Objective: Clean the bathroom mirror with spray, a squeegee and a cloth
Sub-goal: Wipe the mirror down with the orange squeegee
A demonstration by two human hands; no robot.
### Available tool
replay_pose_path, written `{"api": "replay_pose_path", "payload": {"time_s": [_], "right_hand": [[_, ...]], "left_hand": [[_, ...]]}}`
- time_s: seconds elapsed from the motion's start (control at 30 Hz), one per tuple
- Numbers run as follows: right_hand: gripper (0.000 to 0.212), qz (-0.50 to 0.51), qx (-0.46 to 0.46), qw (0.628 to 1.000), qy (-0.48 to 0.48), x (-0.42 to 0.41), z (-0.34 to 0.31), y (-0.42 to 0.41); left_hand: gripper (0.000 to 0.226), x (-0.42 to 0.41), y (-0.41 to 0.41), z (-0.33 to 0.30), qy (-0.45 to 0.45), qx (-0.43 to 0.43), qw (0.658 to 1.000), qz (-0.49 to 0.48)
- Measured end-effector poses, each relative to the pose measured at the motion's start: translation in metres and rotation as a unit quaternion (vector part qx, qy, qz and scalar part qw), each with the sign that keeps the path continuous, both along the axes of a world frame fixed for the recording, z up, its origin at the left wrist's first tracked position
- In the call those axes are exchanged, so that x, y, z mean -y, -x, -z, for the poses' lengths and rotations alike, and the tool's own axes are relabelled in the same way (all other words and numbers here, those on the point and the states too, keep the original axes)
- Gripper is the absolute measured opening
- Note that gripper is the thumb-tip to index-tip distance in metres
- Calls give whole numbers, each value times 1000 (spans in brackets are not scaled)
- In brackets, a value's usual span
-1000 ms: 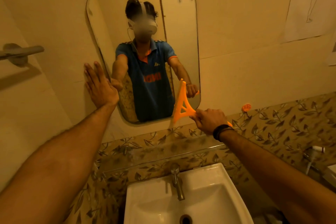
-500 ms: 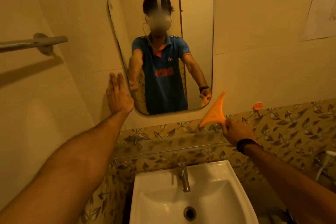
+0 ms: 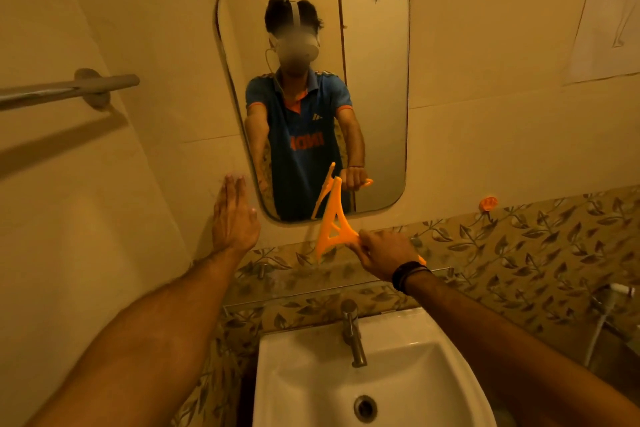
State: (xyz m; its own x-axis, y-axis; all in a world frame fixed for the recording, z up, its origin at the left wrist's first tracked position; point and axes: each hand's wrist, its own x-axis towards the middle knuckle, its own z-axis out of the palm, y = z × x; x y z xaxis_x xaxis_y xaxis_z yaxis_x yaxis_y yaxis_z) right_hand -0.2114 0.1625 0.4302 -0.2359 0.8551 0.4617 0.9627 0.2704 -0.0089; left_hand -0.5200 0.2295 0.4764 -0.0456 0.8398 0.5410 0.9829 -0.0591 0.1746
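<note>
While the person stands at the basin, arms stretched forward, the room reads like this:
Wall: beige tiles [image 3: 485, 45], with a leaf-patterned band low at 3 o'clock.
Mirror: rounded glass [image 3: 374, 80] at 12 o'clock, reflecting the person in a blue shirt.
Sink: white basin [image 3: 311, 374] at 6 o'clock, metal tap [image 3: 353, 333] on its back rim.
Towel bar: metal rail [image 3: 69, 90] at 9 o'clock.
Left hand: [image 3: 233, 218] fingers straight and together, flat on the wall just beside the mirror's lower left corner.
Right hand: [image 3: 384, 253] fingers curled round the squeegee's handle.
Squeegee: orange [image 3: 332, 218], blade upright, its top overlapping the mirror's bottom edge at the centre; whether it touches the glass, I cannot tell.
</note>
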Motion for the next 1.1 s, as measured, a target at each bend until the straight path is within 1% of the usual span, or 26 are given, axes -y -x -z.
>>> {"api": "replay_pose_path", "payload": {"time_s": [0.17, 0.3, 0.67, 0.8, 0.87, 0.93, 1.1], "right_hand": [[43, 50, -17, 998, -24, -17, -26, -2], [46, 85, 19, 996, -7, -28, -38, -22], [48, 189, 38, 980, 48, -14, 1, -95], [48, 242, -2, 967, 74, -9, 1, -110], [52, 256, -26, 964, 64, -8, -5, -112], [56, 251, -56, 966, 40, -8, -19, -110], [55, 206, -158, 965, -14, -13, -89, -81]], "left_hand": [[75, 1, 3, 1, 1, 9, 1000, 8], [74, 0, -3, 4, 2, 8, 1000, 16], [77, 1, -24, 14, 35, 17, 999, 4], [81, 4, -28, 14, 27, 35, 999, 7], [82, 7, -29, 11, 9, 52, 999, 8], [81, 11, -28, 4, -12, 70, 997, 12], [73, 8, -29, -42, -70, 74, 994, 29]]}}
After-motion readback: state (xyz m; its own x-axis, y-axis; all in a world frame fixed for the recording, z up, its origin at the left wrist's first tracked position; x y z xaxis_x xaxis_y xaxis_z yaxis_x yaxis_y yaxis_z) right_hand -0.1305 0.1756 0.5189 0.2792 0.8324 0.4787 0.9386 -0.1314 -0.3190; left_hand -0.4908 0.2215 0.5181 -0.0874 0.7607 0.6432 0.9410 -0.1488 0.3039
